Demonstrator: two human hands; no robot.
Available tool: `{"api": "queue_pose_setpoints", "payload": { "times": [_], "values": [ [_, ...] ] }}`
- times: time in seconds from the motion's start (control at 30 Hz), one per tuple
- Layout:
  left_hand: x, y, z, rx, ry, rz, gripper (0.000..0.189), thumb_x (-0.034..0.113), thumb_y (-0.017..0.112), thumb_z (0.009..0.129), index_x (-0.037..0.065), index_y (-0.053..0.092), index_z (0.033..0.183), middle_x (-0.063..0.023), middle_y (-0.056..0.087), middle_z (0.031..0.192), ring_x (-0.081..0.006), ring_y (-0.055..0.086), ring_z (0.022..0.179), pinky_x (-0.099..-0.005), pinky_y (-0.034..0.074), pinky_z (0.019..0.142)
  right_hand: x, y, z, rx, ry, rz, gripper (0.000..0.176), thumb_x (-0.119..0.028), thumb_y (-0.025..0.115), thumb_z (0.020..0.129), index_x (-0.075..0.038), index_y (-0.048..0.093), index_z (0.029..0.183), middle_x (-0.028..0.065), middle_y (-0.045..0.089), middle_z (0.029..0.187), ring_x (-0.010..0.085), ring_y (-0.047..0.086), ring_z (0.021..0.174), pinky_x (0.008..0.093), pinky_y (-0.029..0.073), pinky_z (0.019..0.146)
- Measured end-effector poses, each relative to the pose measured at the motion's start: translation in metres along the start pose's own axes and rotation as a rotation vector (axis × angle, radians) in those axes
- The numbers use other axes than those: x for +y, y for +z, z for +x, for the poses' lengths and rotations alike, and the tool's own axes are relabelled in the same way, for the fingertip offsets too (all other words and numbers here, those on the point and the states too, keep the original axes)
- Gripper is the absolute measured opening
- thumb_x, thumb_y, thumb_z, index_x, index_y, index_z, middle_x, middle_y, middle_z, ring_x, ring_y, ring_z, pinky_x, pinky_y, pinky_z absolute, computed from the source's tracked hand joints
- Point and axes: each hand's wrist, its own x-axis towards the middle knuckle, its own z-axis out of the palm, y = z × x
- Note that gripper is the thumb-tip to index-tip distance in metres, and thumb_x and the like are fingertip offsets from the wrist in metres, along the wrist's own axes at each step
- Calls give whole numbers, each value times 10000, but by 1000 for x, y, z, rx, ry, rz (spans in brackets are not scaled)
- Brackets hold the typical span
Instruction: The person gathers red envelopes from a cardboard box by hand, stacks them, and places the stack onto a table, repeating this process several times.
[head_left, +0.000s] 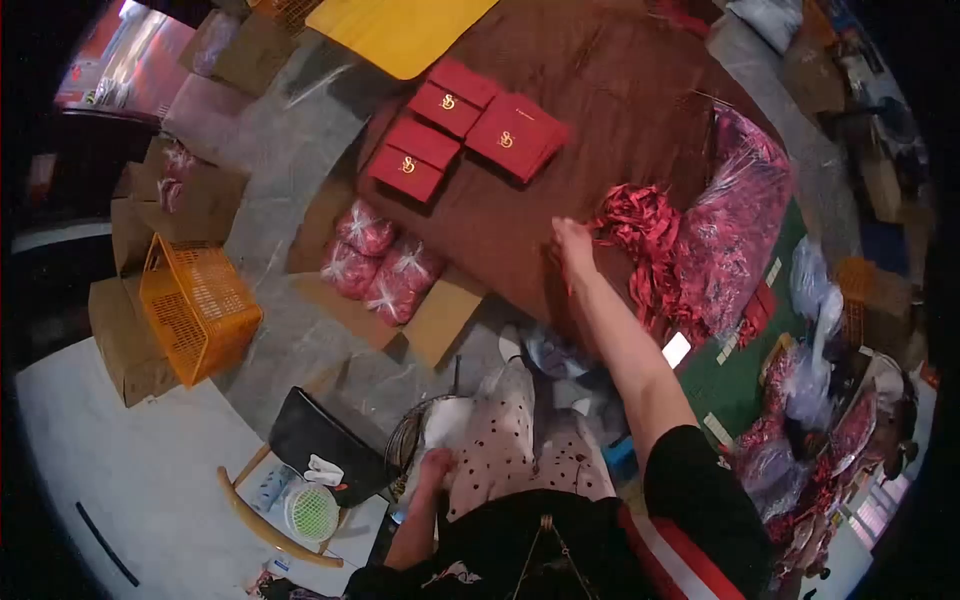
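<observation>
My right hand (572,242) is over the brown table (600,100), at the left side of a pile of red ribbons (640,218). Its fingers look closed together; what they hold, if anything, is too small to make out. Low by my lap, my left hand (436,466) rests near my left thigh, its fingers curled and their contents unclear. Stacks of red pouches with gold print (512,138) lie on the table's far left part. A clear plastic bag of red ribbons (738,225) sits to the right of the loose pile.
An open carton (445,318) with bagged red items (405,280) stands left of my knees. Farther left is an orange crate (202,308). A chair (285,530) holds a black bag (325,445). A yellow board (400,30) is at the top.
</observation>
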Motion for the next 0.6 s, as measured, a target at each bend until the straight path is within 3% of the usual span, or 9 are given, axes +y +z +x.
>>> {"api": "queue_pose_setpoints", "payload": {
  "times": [0.07,0.1,0.17,0.2,0.27,0.33,0.4,0.5,0.6],
  "values": [
    [8,6,2,160,-69,370,115,143,558,912,82,586,819,-19,609,754,-148,556,614,-288,454,568,12,-33,-92,-129,95,13,210,-263,656,863,-67,620,928,-12,585,766,104,537,658,267,420,527],
    [10,10,1,243,-100,558,132,145,559,910,96,586,791,-14,601,719,-140,539,586,-278,438,537,25,-38,-143,2,167,158,173,-249,617,890,-83,617,838,-15,563,710,99,510,595,261,415,526],
    [19,27,-1,240,75,624,162,195,575,908,93,589,783,-7,585,677,-131,531,571,-265,422,519,91,-98,-197,-308,145,9,180,-262,580,912,-104,610,830,-17,553,673,91,495,557,241,375,481],
    [4,17,19,293,96,569,161,228,609,888,89,591,808,-12,585,694,-132,540,579,-289,445,528,89,-119,-238,-452,437,254,197,-260,602,894,-88,629,801,-4,582,670,92,514,561,230,407,514],
    [33,71,2,171,48,743,118,186,648,854,79,602,835,-11,589,715,-126,544,590,-287,454,533,115,-151,-306,-358,445,152,205,-272,587,911,-82,648,867,6,617,725,85,527,579,222,408,515],
    [20,98,14,329,131,761,124,178,601,877,76,607,807,7,574,702,-109,536,594,-263,421,517,115,-187,-368,-337,421,199,198,-251,588,919,-64,647,947,18,642,785,84,545,613,217,420,530],
    [14,85,48,-81,151,763,157,133,560,887,96,601,740,27,542,684,-78,482,590,-244,366,510,123,-229,-421,-325,331,177,195,-222,607,908,-55,624,1007,14,646,856,81,560,678,219,440,581],
    [-7,178,-16,-245,375,942,210,93,529,877,93,515,667,38,482,636,-64,432,579,-239,313,496,130,-292,-501,-171,141,254,217,-226,627,896,-59,610,1033,8,630,889,79,555,736,221,437,624],
    [-60,196,-25,-458,174,796,101,83,558,899,49,568,805,8,506,648,-44,419,550,-194,323,485,155,-365,-594,9,-29,273,277,-243,636,891,-59,578,1091,-1,611,894,75,548,783,220,430,660]
  ]
}}
